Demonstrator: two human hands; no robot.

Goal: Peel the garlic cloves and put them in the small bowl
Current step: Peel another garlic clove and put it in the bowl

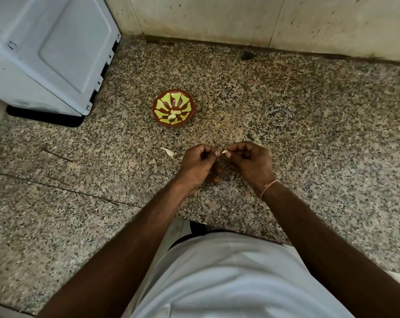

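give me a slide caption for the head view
Both hands pinch a garlic clove near the small bowl.

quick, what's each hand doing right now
Left hand: fingers curled, pinching the garlic clove.
Right hand: fingers curled, pinching the same garlic clove from the other side.

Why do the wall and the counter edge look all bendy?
Head view: the wide-angle lens curves straight lines near the frame's edges, so the wall and granite counter bow; light is soft and even, and the small bowl stays sharp.
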